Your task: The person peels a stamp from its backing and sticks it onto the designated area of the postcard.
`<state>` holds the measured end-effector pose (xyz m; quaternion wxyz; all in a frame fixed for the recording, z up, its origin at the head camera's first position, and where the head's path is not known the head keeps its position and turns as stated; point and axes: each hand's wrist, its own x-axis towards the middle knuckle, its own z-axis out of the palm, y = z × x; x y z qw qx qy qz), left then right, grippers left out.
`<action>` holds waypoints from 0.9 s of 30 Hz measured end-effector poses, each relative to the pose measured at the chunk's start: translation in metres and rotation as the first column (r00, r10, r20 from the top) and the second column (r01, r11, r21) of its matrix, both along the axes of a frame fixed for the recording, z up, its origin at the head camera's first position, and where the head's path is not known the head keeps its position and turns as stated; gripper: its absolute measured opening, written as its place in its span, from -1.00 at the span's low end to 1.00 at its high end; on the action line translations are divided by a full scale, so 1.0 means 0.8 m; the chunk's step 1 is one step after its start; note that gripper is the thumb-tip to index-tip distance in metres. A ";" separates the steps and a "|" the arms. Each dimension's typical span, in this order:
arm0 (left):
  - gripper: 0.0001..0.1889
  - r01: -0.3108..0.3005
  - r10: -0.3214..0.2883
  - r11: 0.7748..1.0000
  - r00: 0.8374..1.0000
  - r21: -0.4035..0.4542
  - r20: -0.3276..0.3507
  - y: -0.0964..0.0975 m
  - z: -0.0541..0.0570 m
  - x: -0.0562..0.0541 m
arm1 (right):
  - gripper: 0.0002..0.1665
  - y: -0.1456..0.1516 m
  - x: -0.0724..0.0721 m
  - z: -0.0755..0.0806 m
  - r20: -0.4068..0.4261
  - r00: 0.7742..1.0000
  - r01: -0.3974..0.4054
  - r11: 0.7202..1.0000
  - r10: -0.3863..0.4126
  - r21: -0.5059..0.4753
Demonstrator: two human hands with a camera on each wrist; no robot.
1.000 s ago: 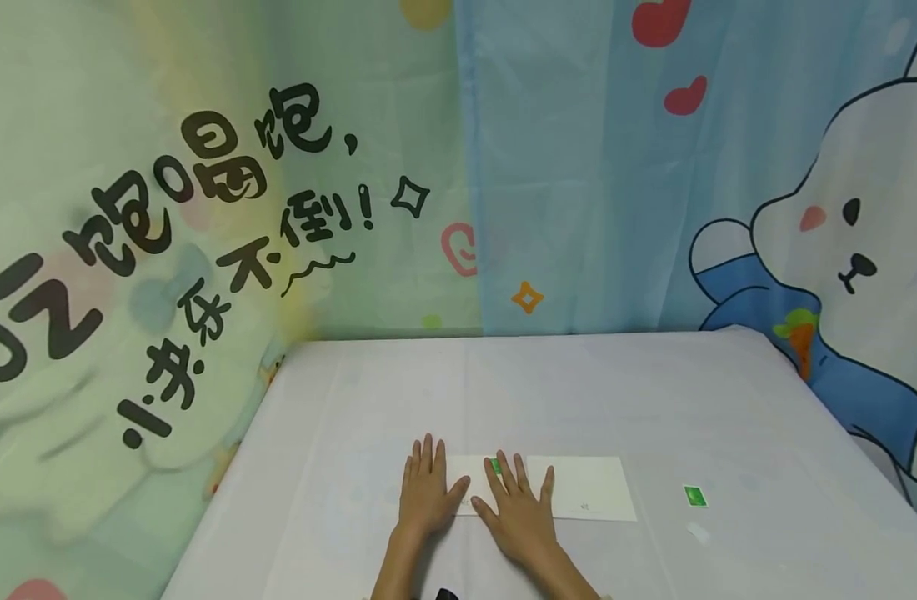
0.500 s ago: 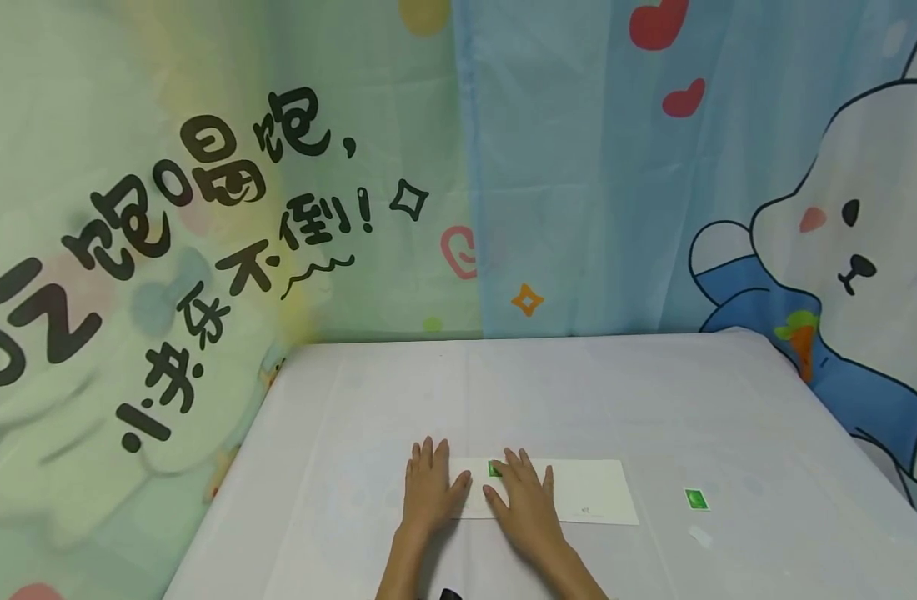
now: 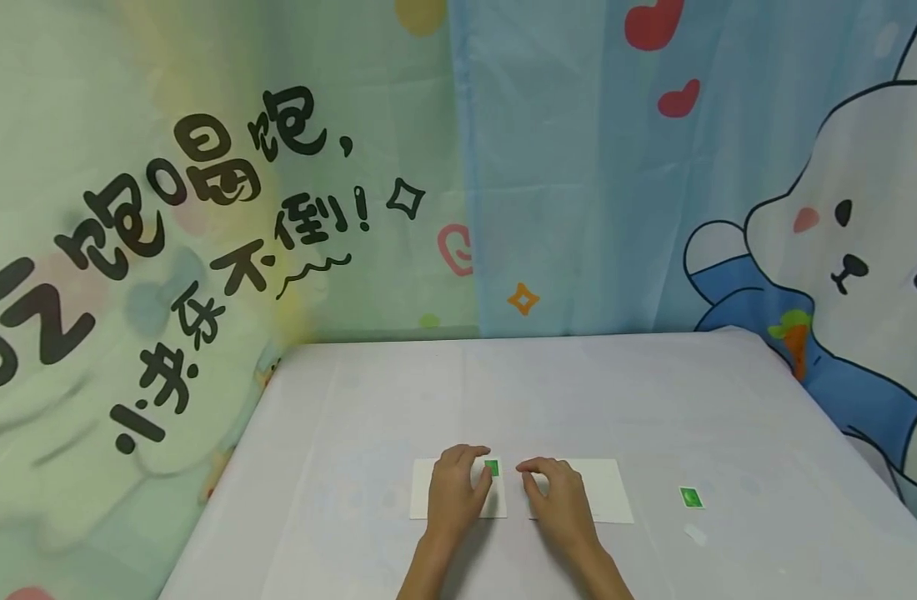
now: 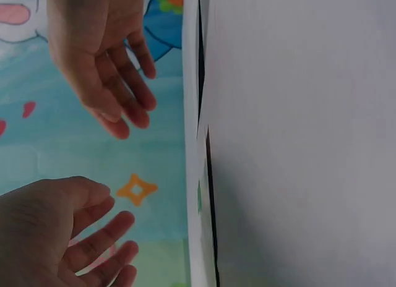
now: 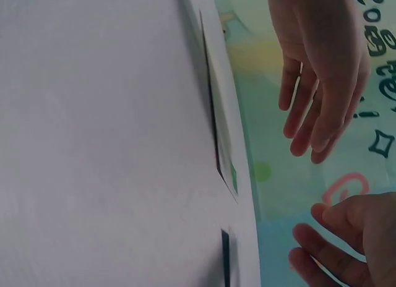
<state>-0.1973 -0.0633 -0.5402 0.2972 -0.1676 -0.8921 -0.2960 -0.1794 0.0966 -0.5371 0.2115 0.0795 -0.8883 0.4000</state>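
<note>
Left hand: the hand (image 3: 455, 490) hangs above the left envelope, fingers loosely bent, thumb and forefinger apart.
Right hand: the hand (image 3: 562, 497) hangs above the right envelope's left part, fingers also bent and loose, thumb apart from forefinger.
Paper scrap: a small whitish scrap (image 3: 695, 535) lies just nearer than the loose stamp.
Envelopes: a left envelope (image 3: 421, 493) and right envelope (image 3: 608, 492), both white, lie side by side with a narrow gap, about midway between the table's side edges.
Loose stamp: a green, white-bordered stamp (image 3: 691, 497) lies between the right envelope and the table's right edge.
Envelope stamp: a green stamp (image 3: 493, 466) sits at the left envelope's far right corner.
Table: a white cloth (image 3: 368, 408) covers it.
Behind the far edge: a printed curtain (image 3: 548, 150) with a cartoon rabbit (image 3: 871, 183) at right.
</note>
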 end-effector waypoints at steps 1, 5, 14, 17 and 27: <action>-0.78 0.012 -0.012 1.000 1.000 -0.003 -0.018 0.004 0.001 0.001 | -0.84 0.004 0.001 0.002 -0.010 1.000 0.003 1.000 -0.003 -0.005; -0.76 0.057 -0.059 0.998 0.998 -0.033 -0.039 0.019 -0.001 0.006 | -0.85 0.022 0.003 0.007 -0.046 0.998 0.037 0.999 -0.038 -0.033; -0.55 0.174 -0.168 0.982 0.983 -0.078 0.070 0.048 -0.021 0.008 | -0.88 0.079 0.005 0.006 -0.054 0.974 0.215 0.974 -0.219 -0.064; -0.51 0.193 -0.184 0.977 0.978 -0.092 0.096 0.052 -0.027 0.007 | -0.88 0.099 0.005 0.004 -0.054 0.960 0.271 0.960 -0.275 -0.063; -0.61 0.285 -0.250 0.944 0.947 -0.168 0.200 0.056 -0.034 0.013 | -0.84 0.174 0.021 -0.005 0.033 0.928 0.372 0.926 -0.371 -0.062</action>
